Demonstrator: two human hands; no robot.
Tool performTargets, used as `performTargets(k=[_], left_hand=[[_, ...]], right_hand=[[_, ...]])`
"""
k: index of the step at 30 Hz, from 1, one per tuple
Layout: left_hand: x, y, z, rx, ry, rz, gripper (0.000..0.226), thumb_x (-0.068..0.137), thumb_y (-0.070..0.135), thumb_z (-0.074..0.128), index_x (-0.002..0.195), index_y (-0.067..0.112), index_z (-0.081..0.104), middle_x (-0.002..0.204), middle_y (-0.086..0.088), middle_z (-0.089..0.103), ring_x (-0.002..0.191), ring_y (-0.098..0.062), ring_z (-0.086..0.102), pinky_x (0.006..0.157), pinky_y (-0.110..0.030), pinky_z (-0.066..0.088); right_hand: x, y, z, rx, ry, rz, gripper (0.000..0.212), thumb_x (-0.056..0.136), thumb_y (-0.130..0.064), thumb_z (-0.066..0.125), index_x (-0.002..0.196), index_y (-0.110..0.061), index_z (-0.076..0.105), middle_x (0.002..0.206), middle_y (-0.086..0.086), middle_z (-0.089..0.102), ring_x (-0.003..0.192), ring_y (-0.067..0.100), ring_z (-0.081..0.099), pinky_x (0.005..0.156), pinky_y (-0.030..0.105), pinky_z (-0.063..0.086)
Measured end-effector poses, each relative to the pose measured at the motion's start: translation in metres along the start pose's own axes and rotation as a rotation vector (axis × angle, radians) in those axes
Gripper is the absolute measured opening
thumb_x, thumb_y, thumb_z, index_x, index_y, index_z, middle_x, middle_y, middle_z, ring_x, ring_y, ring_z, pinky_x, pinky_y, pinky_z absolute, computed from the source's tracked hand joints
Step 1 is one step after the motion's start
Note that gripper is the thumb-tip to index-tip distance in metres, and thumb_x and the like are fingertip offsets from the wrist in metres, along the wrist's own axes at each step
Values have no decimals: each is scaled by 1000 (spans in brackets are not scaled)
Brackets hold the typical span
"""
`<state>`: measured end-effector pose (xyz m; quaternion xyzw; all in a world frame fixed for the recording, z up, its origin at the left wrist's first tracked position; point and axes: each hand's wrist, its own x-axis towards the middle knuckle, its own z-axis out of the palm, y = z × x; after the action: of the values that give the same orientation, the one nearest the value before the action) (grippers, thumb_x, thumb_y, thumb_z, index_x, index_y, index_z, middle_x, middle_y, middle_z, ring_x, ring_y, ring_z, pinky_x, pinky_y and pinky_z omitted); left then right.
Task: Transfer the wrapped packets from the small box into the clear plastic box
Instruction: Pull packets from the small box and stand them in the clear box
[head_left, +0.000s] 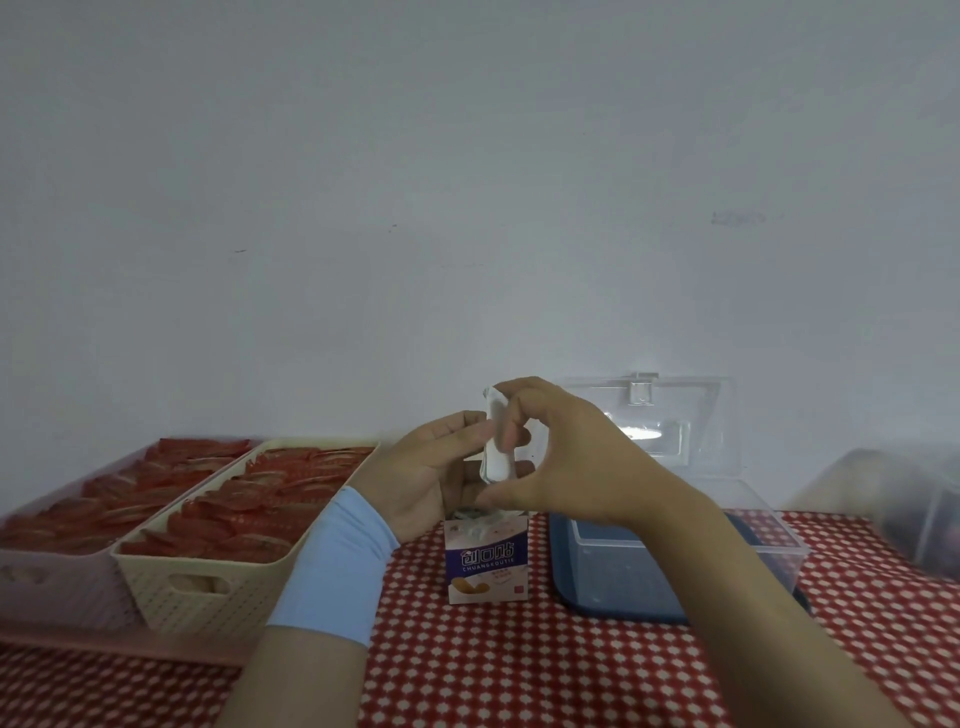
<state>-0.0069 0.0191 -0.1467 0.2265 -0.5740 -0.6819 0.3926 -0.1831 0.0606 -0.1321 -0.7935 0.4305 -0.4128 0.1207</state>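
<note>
The right hand (566, 457) pinches a bunch of white wrapped packets (496, 441). The left hand (431, 467) holds them too, just above the small box (485, 561) on the bench (519, 665). The open clear plastic box (779, 519) sits beside it.

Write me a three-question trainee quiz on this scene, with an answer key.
1. True or false: the clear plastic box has its lid shut.
2. Where are the wrapped packets? A) inside the clear plastic box B) held above the small box C) lying on the tablecloth
3. Fill in: the small box stands between the cream basket and the ____.

Key:
1. False: the lid stands open.
2. B: the left hand and the right hand hold them.
3. Clear plastic box.
</note>
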Motion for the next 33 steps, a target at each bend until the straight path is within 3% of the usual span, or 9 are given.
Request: performTargets(k=[3,7,11,15,20,23,25,30,33], left_hand=[[3,-2,-2,-31,-17,3,29,91,26,60,111,5,62,110,-9,72,98,-27,71,68,-36,61],[7,-3,-1,-108,0,38,34,92,22,62,123,8,59,116,-12,69,103,-27,68,79,-40,60],[5,-1,-1,-99,-16,61,41,95,18,56,135,12,52,123,-19,64,96,-30,68,74,-43,61],[0,1,-1,-95,-22,40,34,89,13,58,122,16,55,122,-21,66,85,-30,73,72,-42,63],[1,-2,0,19,-52,-1,35,87,16,61,121,14,55,111,-15,72,87,-29,74,75,-40,63],[1,-2,1,29,-22,-6,32,86,16,58,116,7,54,105,-15,73,83,-25,74,77,-38,62],[2,-2,3,27,3,-16,34,84,15,58,115,4,53,99,-15,73,80,-23,74,72,-34,62],[0,0,11,104,26,-80,29,95,16,54,119,-1,58,110,-17,73,88,-26,74,77,-37,62],[1,6,9,457,193,-31,17,92,12,67,108,6,69,106,-15,75,97,-30,73,80,-40,60]], right_hand=[[0,-1,0,-11,15,-57,38,60,-23,94,76,-22,60,112,-17,58,98,2,61,76,12,48],[-1,-1,-3,51,-67,-6,38,61,-26,95,80,-22,62,121,-21,58,107,-5,58,82,7,44],[2,4,-7,461,-19,153,31,90,-32,70,118,-27,56,120,-10,67,103,10,67,95,31,50],[5,5,-11,422,95,297,39,101,-24,57,140,-28,51,108,-8,74,92,7,72,94,34,54],[4,8,-11,420,66,304,23,94,-15,68,116,-19,74,97,0,78,93,20,73,95,42,57],[4,9,-16,394,59,289,12,92,-13,70,99,-14,79,83,-2,77,75,7,69,74,20,56],[3,9,-20,378,26,290,9,92,-14,71,95,-14,79,80,-2,76,73,4,68,70,14,50],[3,14,-23,378,39,308,8,92,-14,70,92,-14,78,78,-2,75,70,4,67,76,21,49],[5,18,-21,355,109,315,6,91,-10,71,91,-10,77,81,1,77,70,11,70,74,25,56]])
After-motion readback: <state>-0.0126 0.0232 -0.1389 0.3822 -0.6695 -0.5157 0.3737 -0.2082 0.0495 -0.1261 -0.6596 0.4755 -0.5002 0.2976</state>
